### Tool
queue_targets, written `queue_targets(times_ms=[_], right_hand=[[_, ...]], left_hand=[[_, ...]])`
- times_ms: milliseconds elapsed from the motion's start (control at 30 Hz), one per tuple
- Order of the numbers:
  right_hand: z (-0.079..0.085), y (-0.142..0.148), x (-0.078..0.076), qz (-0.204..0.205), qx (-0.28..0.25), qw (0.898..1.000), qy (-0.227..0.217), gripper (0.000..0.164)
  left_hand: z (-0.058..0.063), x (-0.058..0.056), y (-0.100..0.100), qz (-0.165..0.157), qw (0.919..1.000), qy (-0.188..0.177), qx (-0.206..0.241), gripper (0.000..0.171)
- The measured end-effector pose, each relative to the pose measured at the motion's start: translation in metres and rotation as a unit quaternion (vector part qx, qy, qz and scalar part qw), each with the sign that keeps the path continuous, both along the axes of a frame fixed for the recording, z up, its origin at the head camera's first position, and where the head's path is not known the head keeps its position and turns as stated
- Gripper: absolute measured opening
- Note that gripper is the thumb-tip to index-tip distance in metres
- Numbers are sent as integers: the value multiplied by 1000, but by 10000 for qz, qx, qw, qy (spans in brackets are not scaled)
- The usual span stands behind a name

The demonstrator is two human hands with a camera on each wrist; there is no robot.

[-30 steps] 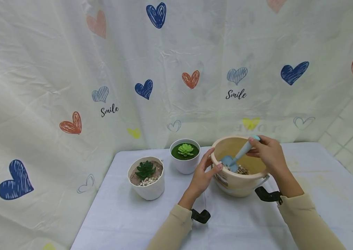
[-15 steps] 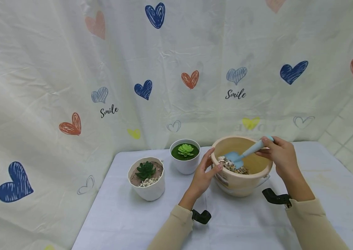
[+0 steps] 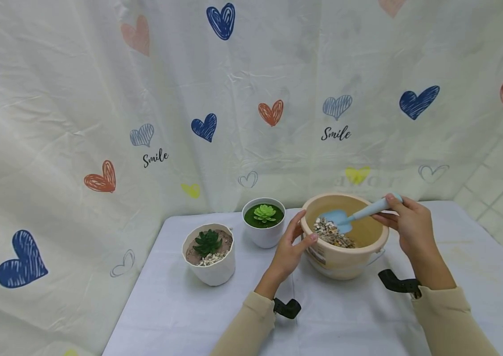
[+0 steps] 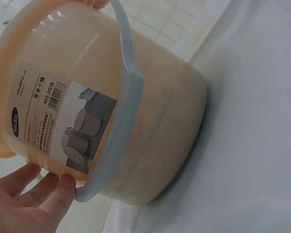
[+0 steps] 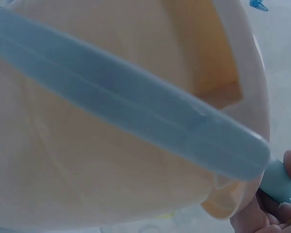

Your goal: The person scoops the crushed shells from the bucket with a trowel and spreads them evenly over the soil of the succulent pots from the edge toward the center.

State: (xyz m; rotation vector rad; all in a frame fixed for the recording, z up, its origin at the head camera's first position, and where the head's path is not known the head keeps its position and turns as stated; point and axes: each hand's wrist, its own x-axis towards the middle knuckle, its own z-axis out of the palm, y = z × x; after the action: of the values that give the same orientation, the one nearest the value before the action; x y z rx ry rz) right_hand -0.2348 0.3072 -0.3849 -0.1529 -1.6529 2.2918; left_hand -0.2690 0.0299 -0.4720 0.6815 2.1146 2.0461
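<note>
Plainly, the scooping looks part-way along. In the head view the blue shovel [image 3: 360, 213] lies slanted across the mouth of the beige bucket [image 3: 344, 261], right of centre in the frame, its blade over the gravel [image 3: 333, 236] heaped at the bucket's left side. No stones can be made out on the blade, so this scoop seems not yet filled, though whether the blade touches the gravel I cannot tell.

The right hand [image 3: 413, 225] pinches the end of the shovel's handle. The left hand [image 3: 286, 250] has fingers and thumb spread apart against the bucket's left side by the rim, seemingly to steady it; the left wrist view shows fingertips on the outer wall, at lower left.

Of the 2 potted plants, the dark succulent [image 3: 207, 242], left of centre, sits in a faceted pot [image 3: 217, 273] with pale stones [image 3: 211, 258] along the near part of its soil; the rest of that surface is brown. The bright green plant [image 3: 264, 213], near the middle of the frame, has green cover and no visible stones in its smooth pot [image 3: 263, 238]. Plenty of gravel is left in the bucket.
</note>
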Motion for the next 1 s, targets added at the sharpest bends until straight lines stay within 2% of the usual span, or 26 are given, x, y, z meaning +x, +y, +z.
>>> queue_targets(times_ms=[400, 833, 1000], right_hand=[[-1, 2, 4, 134, -548, 9983, 113, 13], [0, 2, 4, 146, -803, 9966, 97, 14], [1, 2, 2, 170, -973, 9950, 127, 13]], left_hand=[[-3, 1, 1, 62, 9999, 98, -33, 67], [2, 4, 2, 64, 9999, -77, 50, 67], [4, 3, -1, 69, 9998, -37, -186, 72]])
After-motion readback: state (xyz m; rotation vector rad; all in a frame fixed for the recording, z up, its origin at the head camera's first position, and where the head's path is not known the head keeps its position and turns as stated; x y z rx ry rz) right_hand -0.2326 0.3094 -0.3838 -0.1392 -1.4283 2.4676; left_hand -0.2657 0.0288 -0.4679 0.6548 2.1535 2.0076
